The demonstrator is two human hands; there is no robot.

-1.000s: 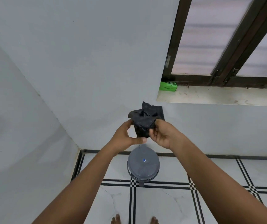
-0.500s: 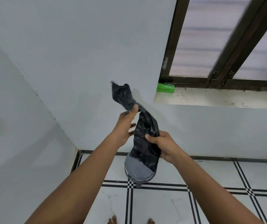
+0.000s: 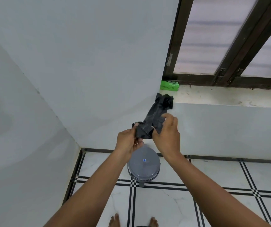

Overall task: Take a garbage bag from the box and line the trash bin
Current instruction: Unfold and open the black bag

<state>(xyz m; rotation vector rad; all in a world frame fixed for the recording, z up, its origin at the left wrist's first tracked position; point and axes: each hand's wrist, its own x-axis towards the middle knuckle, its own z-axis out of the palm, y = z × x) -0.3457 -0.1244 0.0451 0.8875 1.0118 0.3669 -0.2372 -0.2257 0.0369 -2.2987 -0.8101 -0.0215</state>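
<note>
A crumpled black garbage bag (image 3: 156,117) is held up in front of me, its free end pointing up and to the right. My left hand (image 3: 128,141) pinches its lower left end. My right hand (image 3: 167,135) grips the bag just to the right of that. Below the hands, on the floor, stands a grey round trash bin (image 3: 143,166) with its lid closed and a pedal at the front. The green garbage bag box (image 3: 169,85) sits on the left end of the window sill (image 3: 229,97).
White walls meet in a corner at the left. A dark-framed window (image 3: 226,46) stands above the sill. The floor (image 3: 213,185) is white tile with black lines. My bare toes (image 3: 115,222) show at the bottom edge.
The bag's loose end swung from the upper left to the upper right. Both hands moved closer together at the bag's lower end, and the bin lid is uncovered again.
</note>
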